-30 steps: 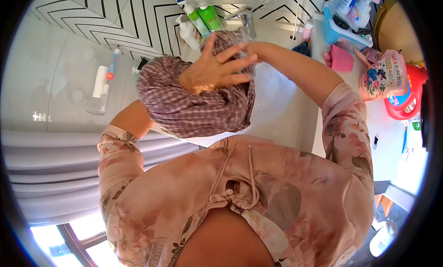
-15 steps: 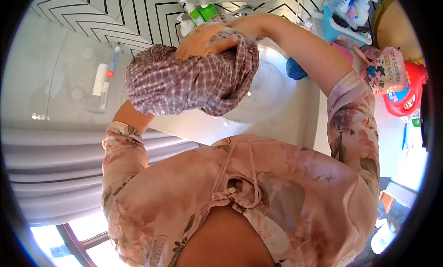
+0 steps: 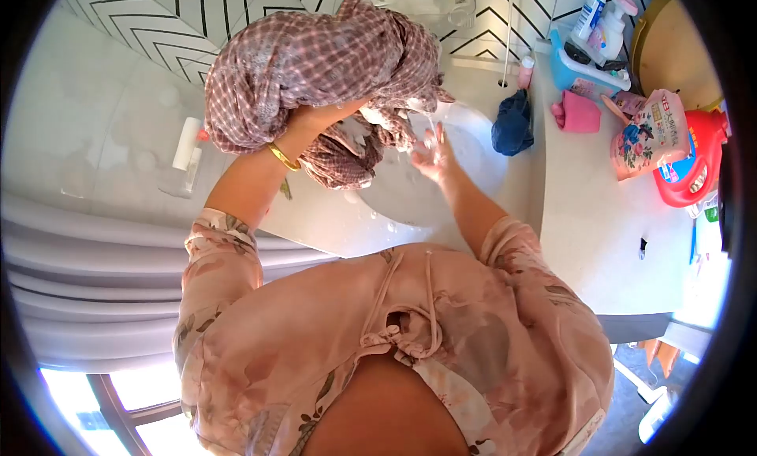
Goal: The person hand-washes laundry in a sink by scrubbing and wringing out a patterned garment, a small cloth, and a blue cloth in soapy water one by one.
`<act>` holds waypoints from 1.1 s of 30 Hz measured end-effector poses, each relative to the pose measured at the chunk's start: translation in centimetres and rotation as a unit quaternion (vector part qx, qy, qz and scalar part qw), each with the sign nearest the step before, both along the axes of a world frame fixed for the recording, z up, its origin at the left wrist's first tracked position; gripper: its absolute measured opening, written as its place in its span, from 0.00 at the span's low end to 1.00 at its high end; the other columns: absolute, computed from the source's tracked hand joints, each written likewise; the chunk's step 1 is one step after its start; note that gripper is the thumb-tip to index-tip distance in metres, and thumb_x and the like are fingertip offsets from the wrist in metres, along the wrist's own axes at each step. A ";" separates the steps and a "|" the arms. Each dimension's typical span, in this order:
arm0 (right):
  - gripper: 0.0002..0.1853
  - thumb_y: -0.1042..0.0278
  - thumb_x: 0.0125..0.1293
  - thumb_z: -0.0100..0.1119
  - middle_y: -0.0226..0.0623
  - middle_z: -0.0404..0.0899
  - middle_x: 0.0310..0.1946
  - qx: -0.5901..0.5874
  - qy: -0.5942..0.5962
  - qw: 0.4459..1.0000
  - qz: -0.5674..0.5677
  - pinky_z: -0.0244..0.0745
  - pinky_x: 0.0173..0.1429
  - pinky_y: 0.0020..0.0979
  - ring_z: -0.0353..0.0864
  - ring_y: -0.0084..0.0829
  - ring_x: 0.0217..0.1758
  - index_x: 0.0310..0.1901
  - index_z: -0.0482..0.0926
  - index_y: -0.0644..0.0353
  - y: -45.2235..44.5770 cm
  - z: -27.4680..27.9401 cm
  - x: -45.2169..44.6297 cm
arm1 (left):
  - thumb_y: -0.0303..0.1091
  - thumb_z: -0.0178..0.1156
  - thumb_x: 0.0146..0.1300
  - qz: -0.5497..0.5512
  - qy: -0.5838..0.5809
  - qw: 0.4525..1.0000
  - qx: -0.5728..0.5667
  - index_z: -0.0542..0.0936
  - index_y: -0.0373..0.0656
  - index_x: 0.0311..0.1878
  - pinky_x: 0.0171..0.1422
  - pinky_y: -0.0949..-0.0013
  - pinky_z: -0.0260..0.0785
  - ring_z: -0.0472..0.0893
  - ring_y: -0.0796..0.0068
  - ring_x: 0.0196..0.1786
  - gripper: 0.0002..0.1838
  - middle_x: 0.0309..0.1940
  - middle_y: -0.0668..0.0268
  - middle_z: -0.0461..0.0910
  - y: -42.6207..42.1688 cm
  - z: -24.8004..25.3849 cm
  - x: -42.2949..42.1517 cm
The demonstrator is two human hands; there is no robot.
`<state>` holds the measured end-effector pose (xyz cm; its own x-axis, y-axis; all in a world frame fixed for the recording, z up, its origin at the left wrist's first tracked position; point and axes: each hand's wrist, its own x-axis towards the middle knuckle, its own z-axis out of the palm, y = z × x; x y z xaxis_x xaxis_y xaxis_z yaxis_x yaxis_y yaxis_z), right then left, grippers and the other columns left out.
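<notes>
A wet, bunched plaid cloth (image 3: 315,58) in brown and white is lifted above the left side of the white sink (image 3: 481,160). My left hand (image 3: 327,115), below a gold bangle (image 3: 282,156), holds it from underneath. Folds of the cloth drape over that hand and hide its fingers. A lower bundle of the same cloth hangs beside the wrist, with some suds on it. Over the basin, my right hand (image 3: 434,158) is open, its wet fingers spread and just right of the hanging folds.
A dark blue cloth (image 3: 513,123) lies at the sink's right edge. Farther right on the counter are a pink cloth (image 3: 577,111), a blue basket (image 3: 587,74) of bottles, a floral detergent pouch (image 3: 650,137) and a red jug (image 3: 702,160). A white tube (image 3: 186,141) lies at left.
The cloth has risen and unfolded toward the wall, with part hanging down. My right hand has come off the cloth and moved down over the basin. My left hand now shows beneath the cloth.
</notes>
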<state>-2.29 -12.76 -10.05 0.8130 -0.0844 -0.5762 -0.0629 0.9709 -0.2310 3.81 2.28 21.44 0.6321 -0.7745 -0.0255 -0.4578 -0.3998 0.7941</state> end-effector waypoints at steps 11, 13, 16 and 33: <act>0.45 0.26 0.55 0.32 0.49 0.51 0.65 0.184 -0.379 0.907 0.011 0.42 0.66 0.63 0.49 0.53 0.68 0.66 0.52 0.55 2.9 15.7 1.2 | 0.49 0.43 0.63 0.027 -0.450 0.871 0.196 0.65 0.42 0.58 0.64 0.67 0.57 0.63 0.68 0.61 0.25 0.59 0.64 0.64 -3.4 2.0 -1.5; 0.49 0.21 0.51 0.32 0.45 0.49 0.66 0.143 -0.467 0.873 0.012 0.43 0.66 0.61 0.46 0.52 0.69 0.66 0.50 0.52 2.0 16.1 1.5 | 0.47 0.42 0.63 0.061 -0.311 0.928 0.195 0.64 0.42 0.59 0.63 0.67 0.58 0.65 0.67 0.59 0.25 0.56 0.64 0.68 -3.6 0.7 -1.3; 0.48 0.21 0.50 0.35 0.43 0.54 0.65 0.224 -0.507 0.832 -0.017 0.47 0.67 0.55 0.52 0.49 0.67 0.64 0.56 0.51 0.3 18.5 1.4 | 0.45 0.43 0.63 0.077 -0.169 0.971 0.153 0.64 0.43 0.60 0.61 0.67 0.59 0.67 0.66 0.57 0.24 0.54 0.63 0.69 -3.4 -1.4 0.2; 0.37 0.33 0.58 0.43 0.40 0.63 0.59 0.787 0.314 -0.454 -0.275 0.57 0.65 0.39 0.60 0.37 0.64 0.60 0.62 0.55 -3.8 26.5 0.4 | 0.35 0.49 0.58 -0.380 -0.313 0.833 0.251 0.62 0.62 0.62 0.52 0.64 0.66 0.73 0.60 0.49 0.26 0.52 0.58 0.70 -1.1 2.3 -3.5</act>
